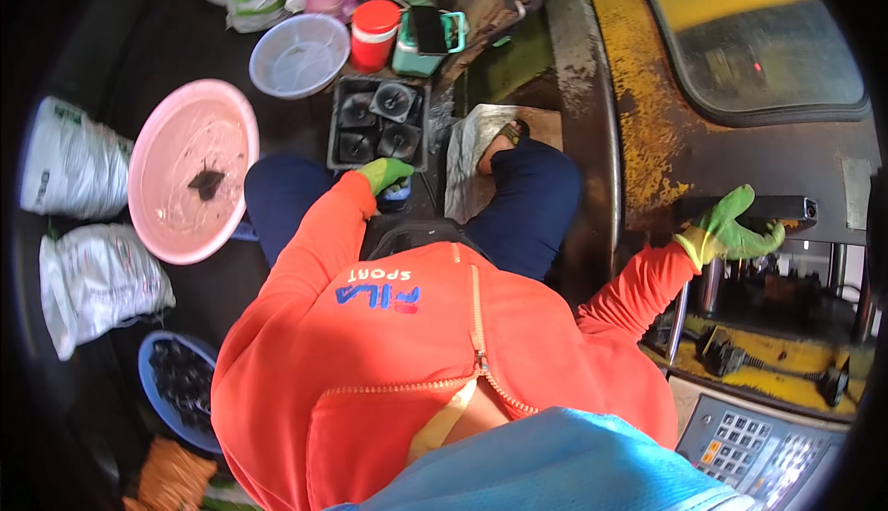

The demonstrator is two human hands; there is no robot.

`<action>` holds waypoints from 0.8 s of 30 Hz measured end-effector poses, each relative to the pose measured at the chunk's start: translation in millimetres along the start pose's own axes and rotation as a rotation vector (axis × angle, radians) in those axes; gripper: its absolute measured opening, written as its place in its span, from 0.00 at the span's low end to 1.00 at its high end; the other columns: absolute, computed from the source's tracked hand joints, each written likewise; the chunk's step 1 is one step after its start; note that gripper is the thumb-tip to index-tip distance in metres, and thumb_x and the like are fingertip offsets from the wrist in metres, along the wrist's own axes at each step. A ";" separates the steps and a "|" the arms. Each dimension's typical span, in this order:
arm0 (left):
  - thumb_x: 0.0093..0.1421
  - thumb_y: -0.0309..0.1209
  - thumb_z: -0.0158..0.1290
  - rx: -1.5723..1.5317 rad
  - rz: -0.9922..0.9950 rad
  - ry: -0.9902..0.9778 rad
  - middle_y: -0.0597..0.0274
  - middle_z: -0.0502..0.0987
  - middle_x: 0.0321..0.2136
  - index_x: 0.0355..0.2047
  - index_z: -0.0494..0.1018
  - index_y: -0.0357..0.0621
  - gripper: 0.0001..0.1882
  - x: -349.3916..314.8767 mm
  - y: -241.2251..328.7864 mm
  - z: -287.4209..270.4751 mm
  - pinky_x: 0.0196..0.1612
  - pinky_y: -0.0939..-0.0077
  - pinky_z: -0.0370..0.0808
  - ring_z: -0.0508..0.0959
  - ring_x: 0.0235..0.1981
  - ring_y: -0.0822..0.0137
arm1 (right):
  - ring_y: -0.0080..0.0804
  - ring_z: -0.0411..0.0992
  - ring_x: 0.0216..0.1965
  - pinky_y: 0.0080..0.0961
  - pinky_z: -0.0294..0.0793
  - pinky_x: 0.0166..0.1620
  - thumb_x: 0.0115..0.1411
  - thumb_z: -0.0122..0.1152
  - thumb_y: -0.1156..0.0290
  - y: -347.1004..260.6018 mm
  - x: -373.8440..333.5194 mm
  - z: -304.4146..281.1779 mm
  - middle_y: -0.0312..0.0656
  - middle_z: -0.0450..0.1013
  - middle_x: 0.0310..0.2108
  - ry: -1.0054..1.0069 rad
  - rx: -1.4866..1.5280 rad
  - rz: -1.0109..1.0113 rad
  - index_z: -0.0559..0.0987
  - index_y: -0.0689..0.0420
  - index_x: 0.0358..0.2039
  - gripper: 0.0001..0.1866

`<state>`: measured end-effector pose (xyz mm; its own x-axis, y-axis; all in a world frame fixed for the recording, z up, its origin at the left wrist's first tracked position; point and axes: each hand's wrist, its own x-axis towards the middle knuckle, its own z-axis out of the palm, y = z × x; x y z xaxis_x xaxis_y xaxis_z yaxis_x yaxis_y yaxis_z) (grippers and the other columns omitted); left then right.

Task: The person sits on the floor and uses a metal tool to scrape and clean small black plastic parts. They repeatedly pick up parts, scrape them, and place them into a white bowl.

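My left hand (385,174), in a green glove, is at the near edge of a black tray (334,136), over a small blue container (396,198). Its fingers are together and curled downward; whatever they hold is hidden. Inside the tray lie several black square parts with round, cone-like faces (394,100). My right hand (735,231), also gloved in green, is stretched out to the right beside a dark metal bar (786,209) on the machine. The thumb and fingers are spread, with nothing seen between them.
On the left are a pink basin (153,155) with a dark piece in it, a blue basin (180,391) of black parts and white sacks (102,275). A pale basin (299,53), a red jug (374,39) and a fan stand ahead. The yellow machine (647,123) has a keypad panel (754,451).
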<state>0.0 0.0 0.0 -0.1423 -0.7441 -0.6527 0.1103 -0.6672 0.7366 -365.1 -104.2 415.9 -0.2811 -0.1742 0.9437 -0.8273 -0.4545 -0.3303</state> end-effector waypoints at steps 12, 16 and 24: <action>0.58 0.39 0.51 -0.036 0.108 -0.092 0.70 0.67 0.14 0.19 0.70 0.48 0.14 8.9 -4.0 11.9 0.16 0.80 0.57 0.62 0.12 0.76 | 0.51 0.69 0.42 0.43 0.73 0.47 0.52 0.66 0.56 -29.4 15.4 -137.0 0.54 0.65 0.45 0.145 -0.789 -0.451 0.64 0.68 0.53 0.37; 0.59 0.42 0.52 -0.232 0.126 -0.312 0.73 0.62 0.14 0.16 0.69 0.52 0.17 8.7 -10.4 1.2 0.19 0.76 0.53 0.58 0.14 0.75 | 0.56 0.70 0.48 0.46 0.71 0.51 0.56 0.59 0.41 -16.4 11.5 -187.1 0.60 0.66 0.51 0.220 -1.193 -0.492 0.64 0.69 0.56 0.43; 0.62 0.56 0.49 -0.061 0.077 0.463 0.68 0.72 0.16 0.24 0.77 0.41 0.28 49.3 -55.4 -6.2 0.23 0.65 0.63 0.69 0.18 0.68 | 0.57 0.68 0.52 0.46 0.67 0.57 0.52 0.66 0.58 13.1 3.0 -216.9 0.63 0.62 0.57 0.195 -0.764 -0.273 0.58 0.69 0.60 0.42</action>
<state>-7.0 0.1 -74.1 0.3209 -0.7187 -0.6169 0.1625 -0.5999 0.7834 -482.3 78.8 417.9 -0.0439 0.0429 0.9981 -0.9610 0.2712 -0.0539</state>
